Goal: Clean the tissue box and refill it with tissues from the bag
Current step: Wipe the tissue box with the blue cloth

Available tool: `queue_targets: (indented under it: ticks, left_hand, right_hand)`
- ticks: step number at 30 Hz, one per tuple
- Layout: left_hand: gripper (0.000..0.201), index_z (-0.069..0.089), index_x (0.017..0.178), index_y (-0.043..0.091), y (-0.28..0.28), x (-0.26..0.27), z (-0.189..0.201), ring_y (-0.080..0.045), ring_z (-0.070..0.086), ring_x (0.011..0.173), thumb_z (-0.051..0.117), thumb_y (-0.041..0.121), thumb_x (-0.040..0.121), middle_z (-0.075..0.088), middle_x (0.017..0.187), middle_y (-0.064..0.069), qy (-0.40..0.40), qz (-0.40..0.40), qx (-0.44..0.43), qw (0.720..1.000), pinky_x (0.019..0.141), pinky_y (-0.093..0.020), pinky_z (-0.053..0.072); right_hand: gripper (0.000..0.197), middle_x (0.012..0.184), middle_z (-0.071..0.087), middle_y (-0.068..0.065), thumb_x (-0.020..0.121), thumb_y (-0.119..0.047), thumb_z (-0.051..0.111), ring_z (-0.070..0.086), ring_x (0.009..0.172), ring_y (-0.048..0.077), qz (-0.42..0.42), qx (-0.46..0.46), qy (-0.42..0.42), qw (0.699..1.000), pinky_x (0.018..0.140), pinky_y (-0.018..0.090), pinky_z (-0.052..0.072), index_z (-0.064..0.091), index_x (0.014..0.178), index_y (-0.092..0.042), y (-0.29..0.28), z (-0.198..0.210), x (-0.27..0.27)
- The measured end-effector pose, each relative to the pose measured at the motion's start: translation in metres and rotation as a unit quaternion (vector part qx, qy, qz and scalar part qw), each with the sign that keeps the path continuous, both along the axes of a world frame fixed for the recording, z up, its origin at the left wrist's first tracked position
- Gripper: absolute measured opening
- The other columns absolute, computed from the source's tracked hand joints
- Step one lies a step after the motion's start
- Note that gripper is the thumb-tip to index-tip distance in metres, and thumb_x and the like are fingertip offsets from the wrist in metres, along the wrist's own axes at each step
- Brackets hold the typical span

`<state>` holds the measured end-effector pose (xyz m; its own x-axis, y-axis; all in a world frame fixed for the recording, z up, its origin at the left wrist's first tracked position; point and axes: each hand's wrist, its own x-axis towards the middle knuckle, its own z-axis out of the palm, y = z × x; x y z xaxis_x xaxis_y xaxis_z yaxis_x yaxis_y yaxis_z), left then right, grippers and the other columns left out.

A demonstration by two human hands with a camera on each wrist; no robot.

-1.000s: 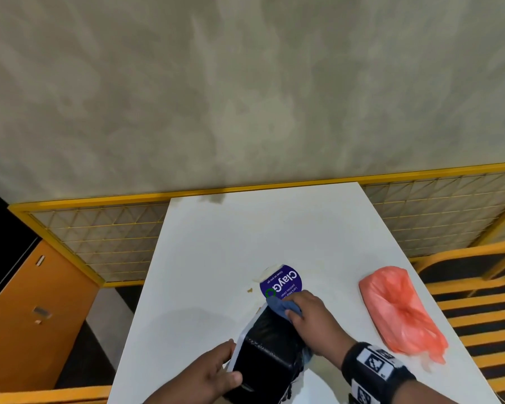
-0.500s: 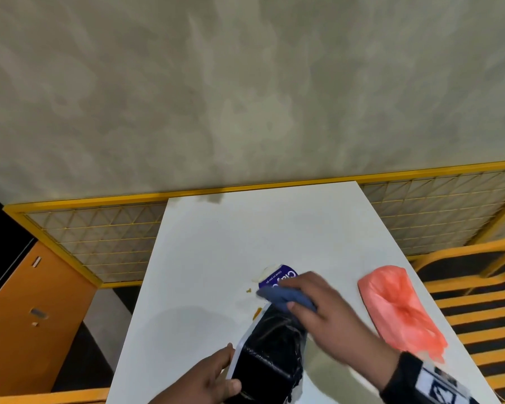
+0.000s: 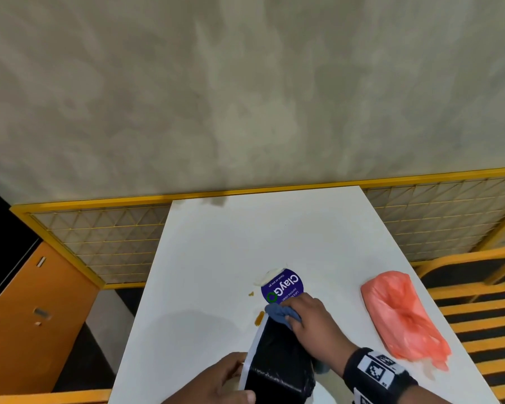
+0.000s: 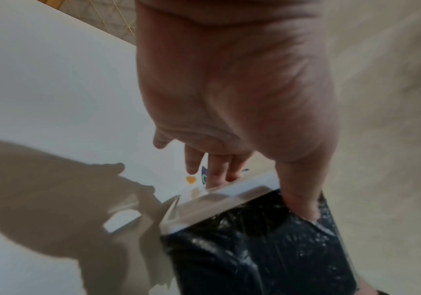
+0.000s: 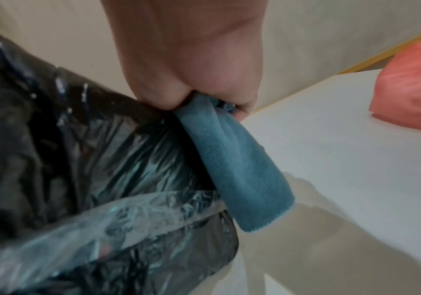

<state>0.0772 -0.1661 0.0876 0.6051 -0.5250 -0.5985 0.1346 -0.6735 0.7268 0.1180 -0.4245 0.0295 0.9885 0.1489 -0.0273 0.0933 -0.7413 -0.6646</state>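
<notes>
The tissue box [image 3: 277, 360] is black and glossy with a pale edge, and it lies on the white table [image 3: 245, 243] near the front edge. My left hand [image 3: 233, 380] grips its near end, thumb on top and fingers along the pale side [image 4: 229, 191]. My right hand [image 3: 309, 316] clutches a bunched blue cloth [image 3: 279, 312] and presses it on the box's far end. In the right wrist view the cloth [image 5: 242, 169] hangs from my fist beside the black box [image 5: 78, 159]. The pink-orange bag [image 3: 403, 313] lies tied shut to the right.
A round purple ClayGo sticker [image 3: 283, 284] sits on the table just beyond the box, with small orange stains [image 3: 259, 317] beside it. A yellow-framed mesh partition [image 3: 99, 243] runs behind the table. An orange cabinet [image 3: 35, 316] stands left, and yellow slatted seating [image 3: 478, 316] is on the right.
My right hand swept the cloth outward over the box's far end and has come back to the left onto it. The left hand has kept its hold on the near end.
</notes>
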Motion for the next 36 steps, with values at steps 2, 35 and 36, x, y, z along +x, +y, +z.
queue_targets:
  ticks: [2, 35, 36]
  left_hand:
    - [0.074, 0.019, 0.155, 0.038, -0.005, 0.002, -0.003, 0.014, 0.036, 0.129, 0.060, 0.055, 0.096, 0.033, 0.150, 0.021, 0.000, 0.038, -0.008, 0.999, 0.100, 0.000, 0.033]
    - [0.053, 0.061, 0.135, 0.016, -0.025, 0.037, 0.019, -0.025, 0.061, 0.129, 0.068, 0.003, 0.084, 0.067, 0.136, -0.012, 0.100, 0.050, -0.115, 0.987, 0.112, -0.041, 0.043]
    - [0.055, 0.059, 0.137, 0.016, -0.024, 0.036, 0.020, -0.027, 0.060, 0.131, 0.062, -0.004, 0.086, 0.064, 0.138, -0.014, 0.089, 0.053, -0.143, 0.984, 0.112, -0.042, 0.043]
  right_hand:
    - [0.022, 0.099, 0.059, -0.002, 0.086, -0.019, 0.051, 0.053, 0.092, 0.019, -0.020, 0.009, 0.010, 1.000, 0.080, 0.036, 0.048, 0.064, 0.101, -0.026, -0.003, 0.000, 0.005]
    - [0.022, 0.097, 0.072, -0.004, 0.092, -0.004, 0.057, 0.067, 0.091, 0.007, -0.090, 0.298, 0.083, 0.947, 0.079, 0.022, 0.050, 0.068, 0.099, -0.021, -0.002, 0.106, -0.008]
    - [0.027, 0.097, 0.072, -0.009, 0.091, -0.001, 0.057, 0.066, 0.090, -0.001, -0.102, 0.300, 0.036, 0.948, 0.078, 0.015, 0.047, 0.067, 0.101, -0.024, -0.005, 0.118, -0.008]
